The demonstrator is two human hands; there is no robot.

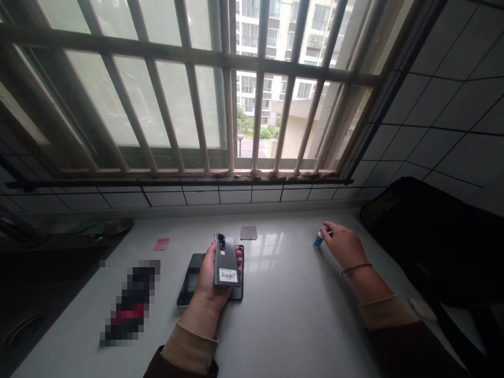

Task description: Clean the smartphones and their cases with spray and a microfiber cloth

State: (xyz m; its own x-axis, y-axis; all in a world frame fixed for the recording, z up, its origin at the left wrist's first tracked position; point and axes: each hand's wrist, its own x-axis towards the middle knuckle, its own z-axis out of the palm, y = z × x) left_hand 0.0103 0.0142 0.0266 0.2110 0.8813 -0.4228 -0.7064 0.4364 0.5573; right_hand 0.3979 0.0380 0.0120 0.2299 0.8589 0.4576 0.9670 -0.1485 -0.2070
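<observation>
My left hand (210, 283) holds a grey smartphone (226, 260) back side up, its camera bump toward the window and a white barcode sticker at its near end. Under the hand a dark flat device or screen panel (191, 278) lies on the white counter (299, 315). My right hand (344, 244) reaches to the right, fingers closed around a small bottle with a blue and white body (318, 240) that stands on the counter.
A small pink slip (161, 243) and a grey square pad (249, 232) lie near the back of the counter. A blurred-out dark object (129, 304) lies at left. A black bag (433, 236) sits at right, a dark sink area (39, 283) at left, a barred window behind.
</observation>
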